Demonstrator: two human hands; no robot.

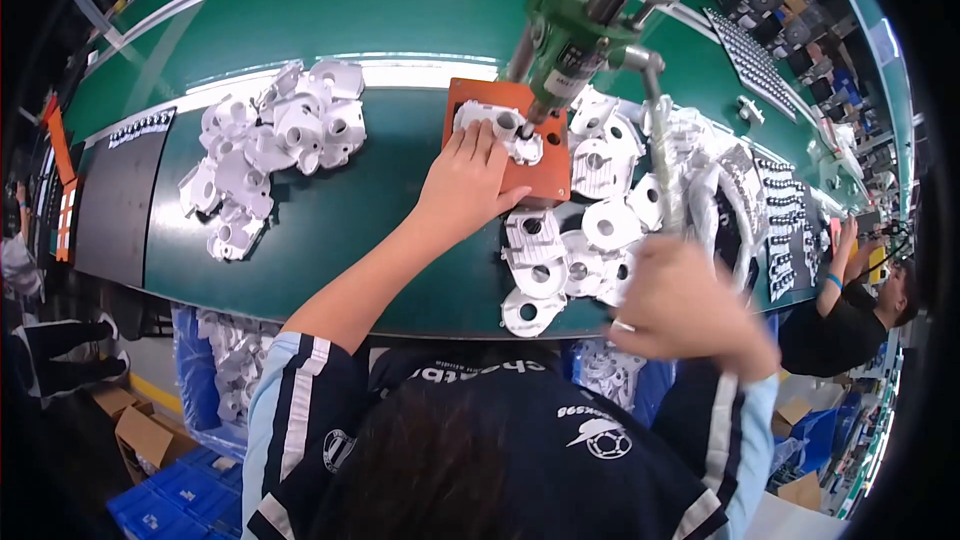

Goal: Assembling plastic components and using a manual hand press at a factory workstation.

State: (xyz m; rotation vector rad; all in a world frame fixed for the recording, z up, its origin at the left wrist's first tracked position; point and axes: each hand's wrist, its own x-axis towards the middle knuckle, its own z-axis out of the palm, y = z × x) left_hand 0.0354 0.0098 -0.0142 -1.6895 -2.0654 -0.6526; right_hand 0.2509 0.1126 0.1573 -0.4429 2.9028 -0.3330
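A white moulded housing (482, 114) lies on an orange fixture block (546, 180) beneath a green hand press (572, 58). My left hand (462, 183) holds the housing against the block, its fingers over the near side and its thumb at the block's front edge. The press tip comes down at a small light-coloured piece (527, 150) on the housing's right; whether it touches cannot be made out. My right hand (685, 305), smeared by motion, is closed around the lower end of the press lever (662, 155), which is wrapped in clear film.
White housings (290, 130) are heaped on the green table's left. Round white covers (605, 225) lie right of the block, beside clear bags (700, 160). Trays of small dark parts (785, 210) stand farther right. Blue-lined bins (205, 380) sit below the edge. Another person (850, 320) works at right.
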